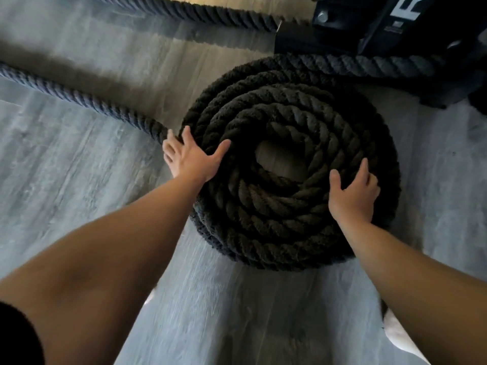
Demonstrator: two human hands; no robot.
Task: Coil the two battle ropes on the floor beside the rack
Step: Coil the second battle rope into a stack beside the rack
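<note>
A thick black battle rope lies wound into a round stacked coil (284, 206) on the grey floor, with a bare patch of floor in its centre. Its loose length (79, 98) trails off to the left edge. My left hand (189, 156) rests with spread fingers on the coil's left rim, where the loose length joins. My right hand (354, 192) presses on the coil's right side, fingers slightly bent over the top strands. A second rope (200, 13) runs straight along the top of the view toward the rack.
The black rack base (395, 30) with a bolt stands at the upper right, and a stretch of rope (369, 65) passes in front of it. Grey wood-look floor (66, 206) surrounds the coil. Something white (400, 335) shows at the lower right.
</note>
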